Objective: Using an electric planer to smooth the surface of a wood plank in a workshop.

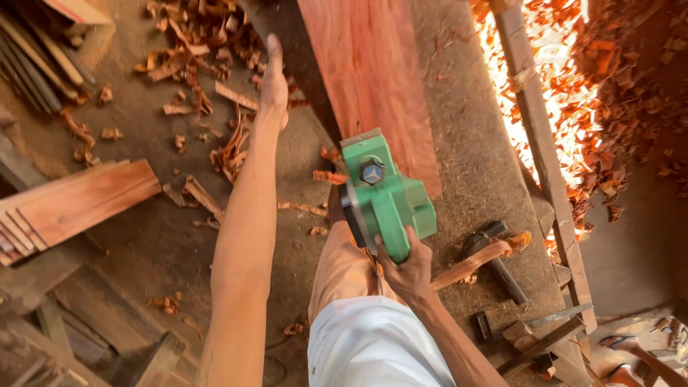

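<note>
My right hand (410, 270) grips the handle of a green electric planer (387, 195), held low near my knee at the near end of a long reddish wooden plank (373, 72). The plank runs away from me on a sawdust-covered bench (473, 165). My left arm reaches forward, and my left hand (274, 82) is held flat with fingers together along the plank's left edge, holding nothing. Whether the planer's sole touches the plank cannot be seen.
A hammer with a wooden handle (487, 258) lies on the bench to the right. Wood shavings (201, 64) litter the dirt floor. Stacked reddish boards (72, 204) sit at left. A bright heap of shavings (559, 79) lies beyond a wooden rail (537, 136).
</note>
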